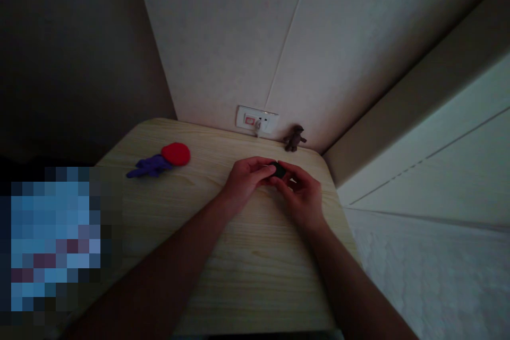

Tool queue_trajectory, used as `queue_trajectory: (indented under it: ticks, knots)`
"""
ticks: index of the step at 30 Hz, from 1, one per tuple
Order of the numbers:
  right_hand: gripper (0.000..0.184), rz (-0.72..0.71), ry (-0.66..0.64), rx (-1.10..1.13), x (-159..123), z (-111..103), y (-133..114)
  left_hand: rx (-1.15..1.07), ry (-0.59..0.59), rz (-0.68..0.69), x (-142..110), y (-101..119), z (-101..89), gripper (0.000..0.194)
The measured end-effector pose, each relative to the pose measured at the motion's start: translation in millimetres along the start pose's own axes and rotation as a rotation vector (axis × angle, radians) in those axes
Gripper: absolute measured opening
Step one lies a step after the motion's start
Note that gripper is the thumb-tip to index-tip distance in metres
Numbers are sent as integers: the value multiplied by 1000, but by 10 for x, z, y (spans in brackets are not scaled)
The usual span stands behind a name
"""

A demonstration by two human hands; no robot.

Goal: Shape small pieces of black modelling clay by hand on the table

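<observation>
A small dark lump [278, 170], which looks like modelling clay, sits between my two hands over the wooden tabletop. My left hand [247, 178] grips its left side, thumb on top and fingers curled behind. On the other side, the thumb and fingers of my right hand [302, 191] are closed around it. Fingers cover part of the lump, so its full shape is hidden. Beyond my right hand, a small dark brown figure [295, 138] with arms and legs stands by the wall. To the left lie a purple figure [150, 166] and a round red disc [176, 154], which touch.
A wall socket [257, 119] with a plug in it is just above the back edge of the wooden table [239, 265]. A pale cabinet or bed frame [430, 133] borders the right side, with a white quilted surface [438, 276] below. A blurred blue patch covers the lower left.
</observation>
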State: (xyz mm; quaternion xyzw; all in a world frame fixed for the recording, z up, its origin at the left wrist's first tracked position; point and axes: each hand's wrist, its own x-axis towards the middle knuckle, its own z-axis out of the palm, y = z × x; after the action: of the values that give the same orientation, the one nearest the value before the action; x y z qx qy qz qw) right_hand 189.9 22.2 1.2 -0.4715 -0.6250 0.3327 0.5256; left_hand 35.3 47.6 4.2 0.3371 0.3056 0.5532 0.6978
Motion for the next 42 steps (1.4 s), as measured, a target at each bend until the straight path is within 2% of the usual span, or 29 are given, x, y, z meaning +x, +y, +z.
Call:
queue_trajectory:
  ticks: [8,12,15,19,24,27,31,35,39,42]
  knots:
    - [42,-28,17,-3,16,13,-40,-40,-39,4,10,3,20,32]
    - [54,-51,1,-53,32,7,-47,-32,-42,-18,6,11,29,32]
    - [59,-88,-37,-121,38,-14,-37,-7,-72,-43,-10,20,30,45]
    - [47,-91,-63,-148,33,-31,-36,33,-64,-67,-30,21,13,60]
    - [38,-71,1,-110,30,-14,-37,77,-103,-102,-26,-5,-4,47]
    - [42,-70,10,-126,36,-1,-40,84,-84,-117,-30,-5,7,40]
    - [50,-32,-51,-36,33,7,-52,79,-31,-117,-42,27,28,44]
    - [49,24,-129,61,21,6,-53,61,-3,-82,-47,52,30,45]
    - [47,18,-145,53,23,-8,-60,79,-58,-114,-50,39,19,48]
    - [57,-88,-161,-59,33,-22,-78,100,-135,-136,-48,10,9,51]
